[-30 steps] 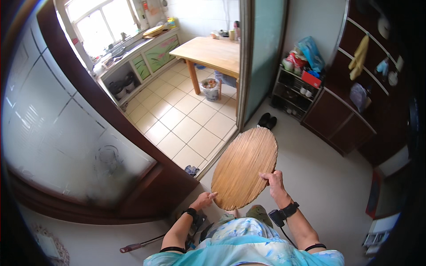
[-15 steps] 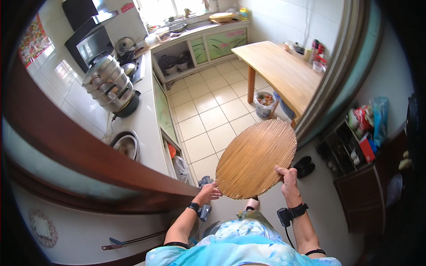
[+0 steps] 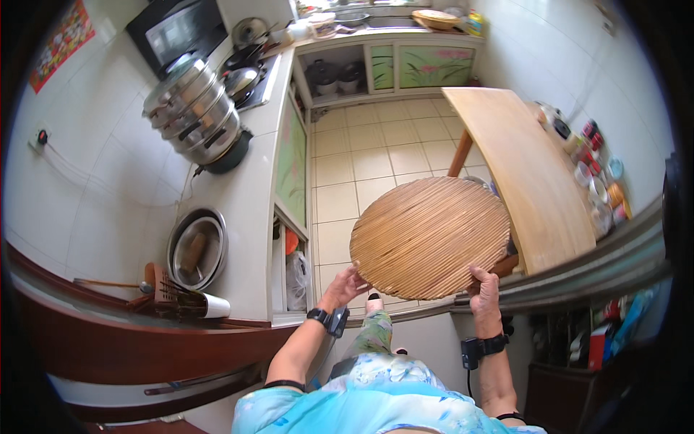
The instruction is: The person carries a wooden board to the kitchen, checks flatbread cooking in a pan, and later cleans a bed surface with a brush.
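In front of my body is a flat, round stalk tray [image 3: 430, 239], made of thin tan sticks laid side by side. My left hand [image 3: 343, 287] holds its near left edge; some of those fingers are hidden beneath it. At the near right edge my right hand [image 3: 484, 288] grips the rim, thumb on top and the other fingers mostly out of sight. The tray's upper face is bare and held nearly level.
A doorway sill [image 3: 419, 311] runs under the tray. On the left counter [image 3: 249, 195] stand a stacked steamer [image 3: 195, 112] and nested metal basins [image 3: 196, 249]. To the right a wooden table [image 3: 535, 181] bears jars and bottles along the wall. One foot [image 3: 374, 304] shows below.
I have stepped forward to the kitchen doorway, so the counter and table appear closer. The tray has turned flatter and swung slightly right, with both hands still at its edges.
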A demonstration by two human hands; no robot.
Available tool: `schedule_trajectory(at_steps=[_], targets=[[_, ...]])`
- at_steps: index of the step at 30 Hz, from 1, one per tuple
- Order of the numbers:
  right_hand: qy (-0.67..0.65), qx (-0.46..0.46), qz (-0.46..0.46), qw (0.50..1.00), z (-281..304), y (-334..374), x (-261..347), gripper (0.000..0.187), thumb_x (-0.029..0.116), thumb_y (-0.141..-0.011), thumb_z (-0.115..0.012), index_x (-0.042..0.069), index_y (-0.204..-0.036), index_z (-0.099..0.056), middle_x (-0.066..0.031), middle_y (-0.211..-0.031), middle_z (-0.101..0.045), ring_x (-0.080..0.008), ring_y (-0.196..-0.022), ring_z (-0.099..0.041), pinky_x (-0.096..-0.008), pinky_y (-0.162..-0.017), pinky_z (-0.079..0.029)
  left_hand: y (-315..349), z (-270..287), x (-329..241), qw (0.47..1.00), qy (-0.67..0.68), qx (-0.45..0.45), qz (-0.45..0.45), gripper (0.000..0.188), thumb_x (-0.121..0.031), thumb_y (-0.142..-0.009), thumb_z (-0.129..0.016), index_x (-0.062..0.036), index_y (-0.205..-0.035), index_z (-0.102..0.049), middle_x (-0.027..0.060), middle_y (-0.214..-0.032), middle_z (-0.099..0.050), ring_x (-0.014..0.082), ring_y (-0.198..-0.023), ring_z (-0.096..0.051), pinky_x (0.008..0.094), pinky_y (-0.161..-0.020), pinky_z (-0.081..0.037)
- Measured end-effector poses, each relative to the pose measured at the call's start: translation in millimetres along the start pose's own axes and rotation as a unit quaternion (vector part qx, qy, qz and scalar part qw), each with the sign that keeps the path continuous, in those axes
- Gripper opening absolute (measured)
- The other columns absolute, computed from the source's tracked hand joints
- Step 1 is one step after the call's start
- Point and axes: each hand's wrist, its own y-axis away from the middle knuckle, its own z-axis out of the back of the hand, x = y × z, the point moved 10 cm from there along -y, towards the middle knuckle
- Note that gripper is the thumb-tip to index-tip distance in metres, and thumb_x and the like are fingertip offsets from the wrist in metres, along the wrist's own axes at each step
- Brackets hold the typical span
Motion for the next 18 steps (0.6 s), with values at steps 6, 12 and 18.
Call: schedule_trajectory(at_steps=[6, 12, 18], targets=[[0.017, 0.063, -0.051, 0.997, -45, -73, -14, 0.023, 0.004, -0.08, -0.06, -0.002, -0.102, -0.057, -0.0068, -0.096, -0.063, -0.0194, -0.086, -0.062, -0.0343, -0.077, -0.052, -44, 2, -82, 0.995, -0.009, 0.008, -0.096, 0.044, -0.016, -0.076, -0.065, -0.006, -0.116, -0.049, 0.0059, -0.107, -0.059, 0.02, -0.101, -0.056, 0.041, -0.092, -0.042], [0.013, 0.15, -0.119, 0.981, -117, -130, -34, 0.031, 0.009, -0.082, -0.061, -0.003, -0.11, -0.053, -0.0108, -0.107, -0.061, -0.0223, -0.095, -0.06, -0.0381, -0.083, -0.05, -37, 2, -161, 0.982, 0.007, -0.03, -0.188, 0.041, -0.006, -0.074, -0.062, -0.0067, -0.113, -0.048, 0.0003, -0.089, -0.059, 0.0138, -0.082, -0.058, 0.0329, -0.079, -0.047], [-0.031, 0.168, -0.144, 0.975, -190, -192, -44, 0.031, -0.001, -0.077, -0.06, -0.001, -0.108, -0.054, -0.005, -0.1, -0.06, -0.016, -0.089, -0.058, -0.0283, -0.084, -0.045, -32, 3, -207, 0.966, 0.011, -0.063, -0.252, 0.044, -0.011, -0.075, -0.065, -0.0046, -0.115, -0.047, 0.004, -0.103, -0.06, 0.0179, -0.099, -0.057, 0.0406, -0.088, -0.046]])
